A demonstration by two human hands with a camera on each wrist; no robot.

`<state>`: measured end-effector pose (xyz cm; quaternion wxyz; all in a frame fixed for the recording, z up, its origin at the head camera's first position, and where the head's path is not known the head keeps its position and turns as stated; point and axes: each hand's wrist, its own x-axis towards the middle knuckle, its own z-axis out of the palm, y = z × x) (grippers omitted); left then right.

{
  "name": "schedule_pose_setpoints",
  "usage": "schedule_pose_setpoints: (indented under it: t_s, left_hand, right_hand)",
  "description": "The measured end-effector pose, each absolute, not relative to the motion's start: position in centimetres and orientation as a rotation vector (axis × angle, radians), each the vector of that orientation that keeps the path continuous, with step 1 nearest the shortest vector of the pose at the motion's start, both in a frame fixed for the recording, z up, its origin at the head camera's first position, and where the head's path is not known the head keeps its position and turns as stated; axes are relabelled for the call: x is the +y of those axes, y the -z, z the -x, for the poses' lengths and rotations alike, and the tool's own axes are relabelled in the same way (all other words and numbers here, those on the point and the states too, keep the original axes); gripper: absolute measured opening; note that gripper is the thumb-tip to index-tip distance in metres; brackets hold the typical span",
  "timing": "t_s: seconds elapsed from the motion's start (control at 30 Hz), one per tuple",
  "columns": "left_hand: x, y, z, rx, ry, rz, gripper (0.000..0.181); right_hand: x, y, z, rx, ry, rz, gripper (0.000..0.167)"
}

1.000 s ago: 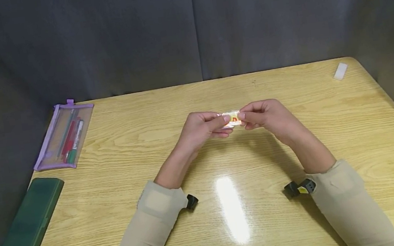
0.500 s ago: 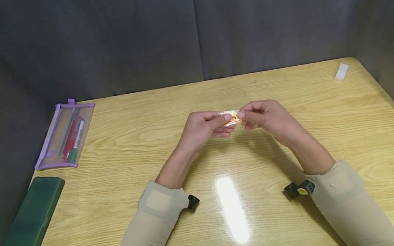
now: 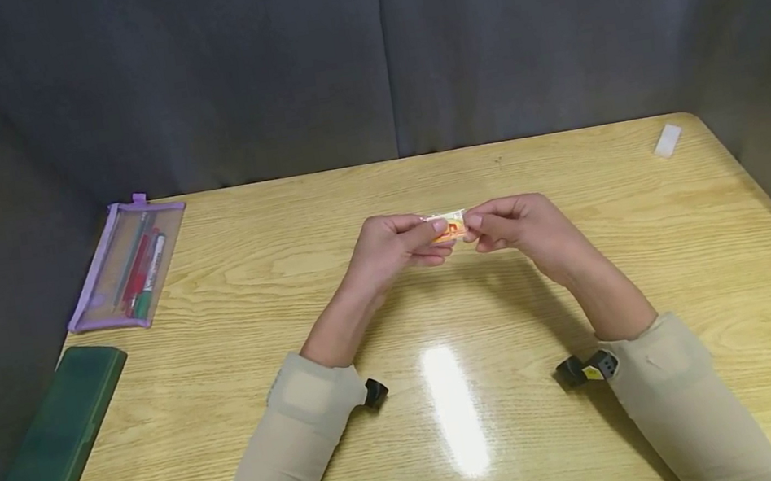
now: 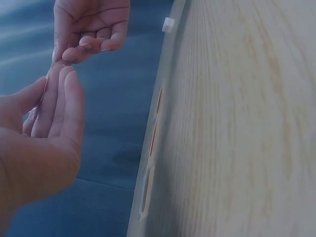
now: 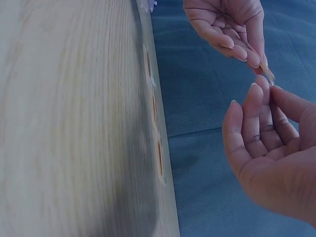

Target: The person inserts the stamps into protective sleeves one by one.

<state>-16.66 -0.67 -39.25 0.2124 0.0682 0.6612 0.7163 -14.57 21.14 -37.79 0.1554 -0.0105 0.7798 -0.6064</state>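
Observation:
Between both hands, above the middle of the table, is a small flat packet [image 3: 455,226] with yellow, orange and red print and a shiny wrapper. My left hand [image 3: 385,253] pinches its left end, thumb on the printed face and fingers behind. At the right end, my right hand [image 3: 530,230] pinches the edge between thumb and fingertips. The right wrist view catches the packet [image 5: 267,73] nearly edge-on, at the fingertips of both hands. Much of its left part is covered by the left thumb.
At the table's [image 3: 243,227] far left lies a purple-edged mesh pouch [image 3: 93,291] with pens inside. Nearer on that side is a dark green case [image 3: 55,445]. A small white block [image 3: 667,140] sits at the back right corner. A dark curtain [image 3: 359,55] hangs behind.
The left hand has shifted slightly up and left, and the packet has tilted, so its printed face shows less glare. The right hand stays nearly in place. Both hands keep their pinch.

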Motion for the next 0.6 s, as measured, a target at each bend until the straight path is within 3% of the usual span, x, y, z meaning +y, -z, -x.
schedule_pose_setpoints:
  t_s: [0.6]
  left_hand:
    - [-0.53, 39.09, 16.39, 1.832, -1.95, -0.165, 0.027]
  right_hand:
    - [21.12, 37.59, 14.37, 2.282, 1.689, 0.052, 0.032]
